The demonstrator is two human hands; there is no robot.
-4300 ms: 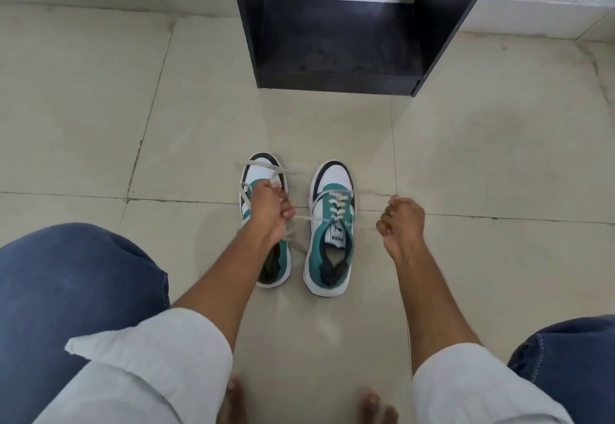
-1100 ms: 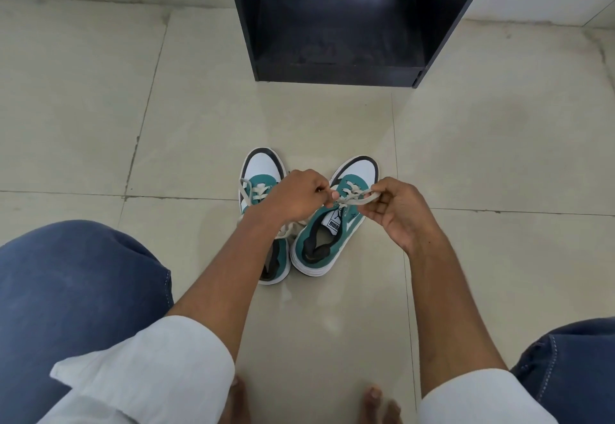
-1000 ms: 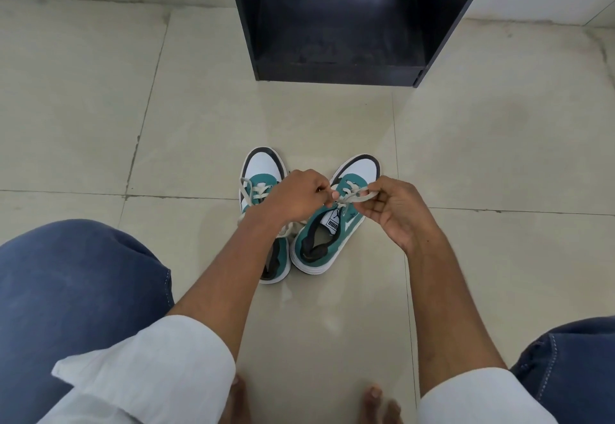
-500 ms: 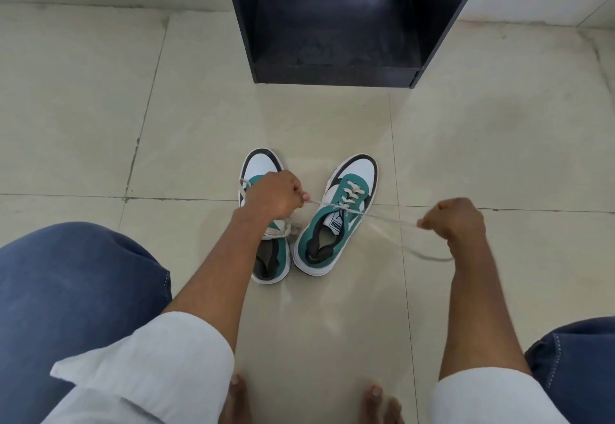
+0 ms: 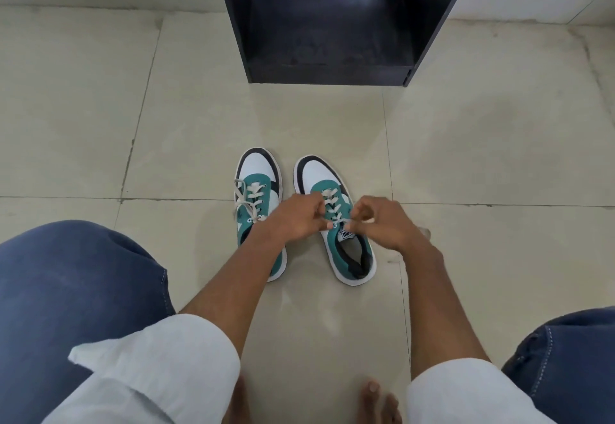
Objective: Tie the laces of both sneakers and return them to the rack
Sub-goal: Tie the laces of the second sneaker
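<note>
Both my left hand (image 5: 296, 220) and right hand (image 5: 382, 223) are pinched shut on the laces (image 5: 334, 214) of the right sneaker (image 5: 332, 217), mid-frame. I'd keep tension even while looping, so the knot sits snug.

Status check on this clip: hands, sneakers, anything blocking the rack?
Left hand and right hand both pinching laces over right sneaker. Left sneaker alongside, laces loose. Rack shelf ahead, floor path unobstructed.

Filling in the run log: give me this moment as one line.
stage: tying | left hand, right hand: pinching laces of right sneaker | left sneaker: floor | rack: empty
</note>
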